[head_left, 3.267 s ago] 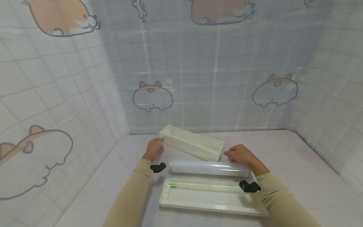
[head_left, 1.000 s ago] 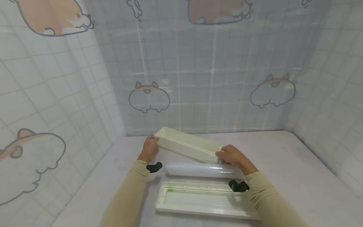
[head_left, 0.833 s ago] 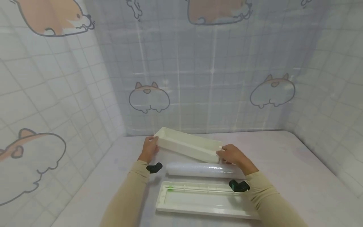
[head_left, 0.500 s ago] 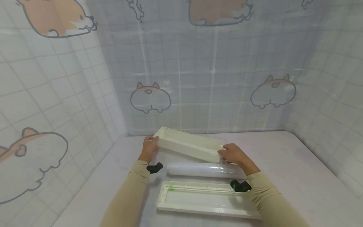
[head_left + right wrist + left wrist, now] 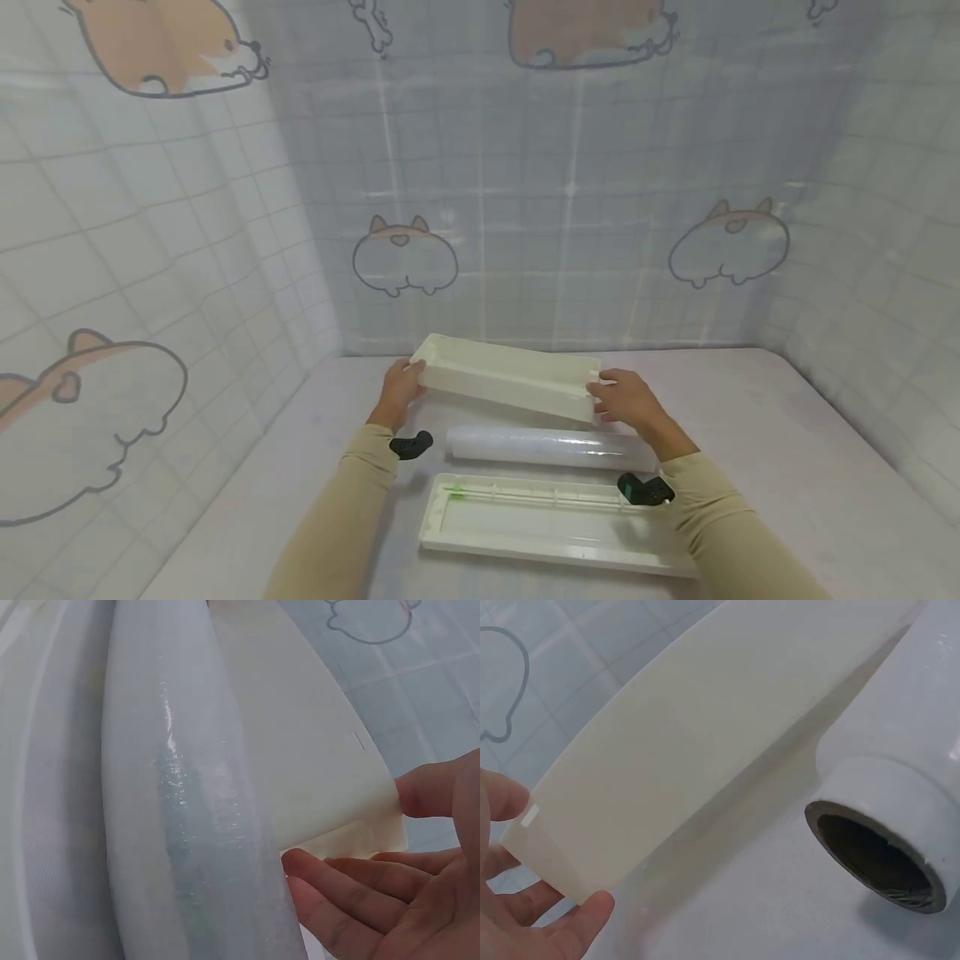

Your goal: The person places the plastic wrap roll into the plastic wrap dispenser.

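A long cream box [image 5: 510, 379], its hollow side up, lies between both hands at the back of the table. The left hand [image 5: 397, 392] grips its left end; in the left wrist view that hand [image 5: 532, 900] has its thumb and fingers around the end of the box [image 5: 652, 750]. At the other end is the right hand [image 5: 633, 404]; in the right wrist view this hand [image 5: 405, 877] holds the box [image 5: 307, 735] with thumb at the upper edge and fingers under the end. Just in front lies a clear film roll [image 5: 551, 447], its hollow core [image 5: 874, 859] facing left.
Nearest the body, a shallow cream lid [image 5: 555, 550] with a thin rail and a small green piece [image 5: 455, 492] lies on the table [image 5: 810, 467]. Curtains printed with cartoon dogs surround the table at the back and sides. Dark devices are strapped at both wrists.
The right hand was beside the box's end and has taken hold of it. That end has since been swung back, away from the roll, so the box lies less slanted.
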### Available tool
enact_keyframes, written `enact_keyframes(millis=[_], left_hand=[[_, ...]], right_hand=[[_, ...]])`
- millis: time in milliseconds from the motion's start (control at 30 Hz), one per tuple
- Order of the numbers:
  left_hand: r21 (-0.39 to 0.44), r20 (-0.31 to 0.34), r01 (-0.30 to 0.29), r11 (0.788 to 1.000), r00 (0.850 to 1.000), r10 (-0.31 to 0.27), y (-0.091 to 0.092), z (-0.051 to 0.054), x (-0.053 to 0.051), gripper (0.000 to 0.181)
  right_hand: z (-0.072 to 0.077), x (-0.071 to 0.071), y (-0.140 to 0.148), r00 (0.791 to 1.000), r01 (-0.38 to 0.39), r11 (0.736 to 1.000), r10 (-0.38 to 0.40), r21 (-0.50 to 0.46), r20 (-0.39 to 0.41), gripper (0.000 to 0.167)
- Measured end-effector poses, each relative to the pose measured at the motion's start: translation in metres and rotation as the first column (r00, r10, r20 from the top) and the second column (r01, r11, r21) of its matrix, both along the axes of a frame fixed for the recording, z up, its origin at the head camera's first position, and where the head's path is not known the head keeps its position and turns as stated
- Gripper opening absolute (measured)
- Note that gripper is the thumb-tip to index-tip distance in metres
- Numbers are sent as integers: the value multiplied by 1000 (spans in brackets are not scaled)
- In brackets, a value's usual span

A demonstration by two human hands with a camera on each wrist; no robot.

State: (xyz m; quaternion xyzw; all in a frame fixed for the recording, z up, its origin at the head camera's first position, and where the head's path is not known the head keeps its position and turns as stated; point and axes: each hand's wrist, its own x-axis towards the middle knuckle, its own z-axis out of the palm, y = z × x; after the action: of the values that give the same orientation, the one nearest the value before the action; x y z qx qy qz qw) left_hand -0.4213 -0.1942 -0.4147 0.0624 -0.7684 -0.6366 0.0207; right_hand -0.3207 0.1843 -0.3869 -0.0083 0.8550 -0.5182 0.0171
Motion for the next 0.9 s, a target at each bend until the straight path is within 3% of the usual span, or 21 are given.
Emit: enact_keyframes(millis=[533, 900], left_hand=[[30, -11, 65, 997, 998, -64, -2, 2, 5, 51], [65, -37, 75, 995, 997, -73, 3, 8, 11, 55]], right_hand=[[0, 3, 9, 999, 42, 994, -40, -101, 22, 59], [2, 3, 16, 998, 52, 994, -50, -98, 24, 60]])
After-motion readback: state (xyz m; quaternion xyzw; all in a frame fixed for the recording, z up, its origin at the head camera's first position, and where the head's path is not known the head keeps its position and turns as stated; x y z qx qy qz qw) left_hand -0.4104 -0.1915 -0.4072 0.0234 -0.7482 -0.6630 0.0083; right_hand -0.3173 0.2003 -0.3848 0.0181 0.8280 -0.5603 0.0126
